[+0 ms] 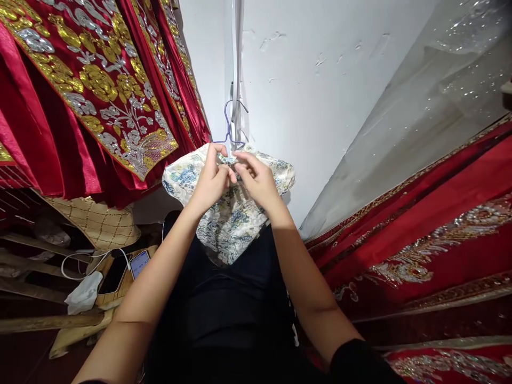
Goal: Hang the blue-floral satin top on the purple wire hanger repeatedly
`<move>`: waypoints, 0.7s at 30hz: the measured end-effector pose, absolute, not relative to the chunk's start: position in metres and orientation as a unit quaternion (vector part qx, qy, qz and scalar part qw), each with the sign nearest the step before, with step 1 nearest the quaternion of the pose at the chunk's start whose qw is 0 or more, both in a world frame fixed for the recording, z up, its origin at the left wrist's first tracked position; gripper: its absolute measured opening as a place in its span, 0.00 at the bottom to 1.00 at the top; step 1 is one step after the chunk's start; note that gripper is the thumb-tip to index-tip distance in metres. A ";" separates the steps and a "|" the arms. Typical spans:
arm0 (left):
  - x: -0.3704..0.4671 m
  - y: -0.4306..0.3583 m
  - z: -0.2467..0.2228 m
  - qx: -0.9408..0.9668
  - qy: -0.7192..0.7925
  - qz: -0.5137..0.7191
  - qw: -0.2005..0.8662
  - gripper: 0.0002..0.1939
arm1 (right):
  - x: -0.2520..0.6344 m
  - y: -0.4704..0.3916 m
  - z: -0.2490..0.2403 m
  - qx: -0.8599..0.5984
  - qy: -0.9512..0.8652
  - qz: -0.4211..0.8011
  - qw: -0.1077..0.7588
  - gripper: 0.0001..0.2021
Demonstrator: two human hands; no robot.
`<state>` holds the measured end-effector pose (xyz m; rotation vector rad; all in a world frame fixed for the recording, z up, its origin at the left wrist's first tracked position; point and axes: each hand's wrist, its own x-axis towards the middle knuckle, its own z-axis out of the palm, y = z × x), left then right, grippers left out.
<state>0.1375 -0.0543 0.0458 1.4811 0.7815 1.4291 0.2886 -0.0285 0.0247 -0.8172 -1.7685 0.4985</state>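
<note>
A white garment with a blue and green floral pattern (236,232) hangs in front of me on a purple hanger (227,120). Both my hands meet at its neckline, just below the hanger's neck. My left hand (214,178) pinches the collar from the left, fingers curled. From the right, my right hand (256,178) pinches the collar edge, thumb and forefinger close together. Fingertips of the two hands nearly touch; whatever small fastening lies between them is too small to make out. The garment's lower part drapes over my dark clothing.
Red garments with gold and silver embroidery (100,80) hang at the left. At the right hang red beaded garments (420,256) and a sheer sparkling cloth (400,128). A white wall (312,80) stands ahead. Lower left, a lit phone (140,263) lies near a white cable (76,253).
</note>
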 end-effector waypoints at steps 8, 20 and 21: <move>0.137 -0.024 0.006 0.539 0.318 0.648 0.435 0.23 | 0.266 -0.008 0.031 -0.315 -0.769 0.128 0.541 0.09; 0.119 -0.047 -0.107 0.524 0.422 0.602 0.430 0.34 | 0.375 -0.022 0.042 -0.218 -0.614 0.260 0.713 0.10; 0.117 -0.045 -0.100 0.530 0.438 0.622 0.375 0.34 | 0.385 -0.024 0.036 -0.192 -0.580 0.305 0.730 0.11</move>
